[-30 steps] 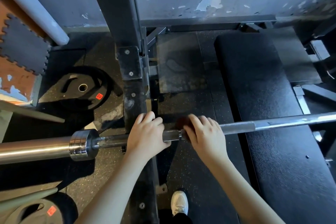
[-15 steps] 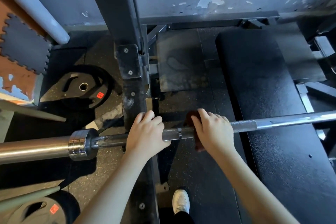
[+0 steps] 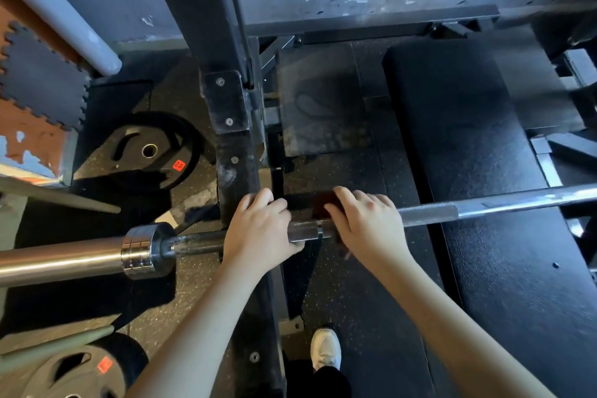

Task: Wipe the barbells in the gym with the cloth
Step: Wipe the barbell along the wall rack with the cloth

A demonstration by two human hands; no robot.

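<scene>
Dark red cloth (image 3: 324,207) sits wrapped on the barbell (image 3: 429,214) under the closed right hand (image 3: 366,225), now further right along the knurling than a second ago, so the wipe is progressing toward the bench (image 3: 484,178). Left hand (image 3: 260,225) stays clamped on the shaft beside the rack upright (image 3: 231,126), steadying it; weight plate (image 3: 151,150) lies far left on the floor.

We count 1 barbell (image 3: 429,212) running across the view, with 2 hands on it: 1 left hand (image 3: 258,229) and 1 right hand (image 3: 368,226). We see 1 dark red cloth (image 3: 323,208), mostly hidden under the right hand. We count 2 weight plates on the floor: 1 black plate (image 3: 151,152) and 1 grey plate (image 3: 77,371). We also find 1 black bench pad (image 3: 478,155) and 1 white shoe (image 3: 326,349).
</scene>
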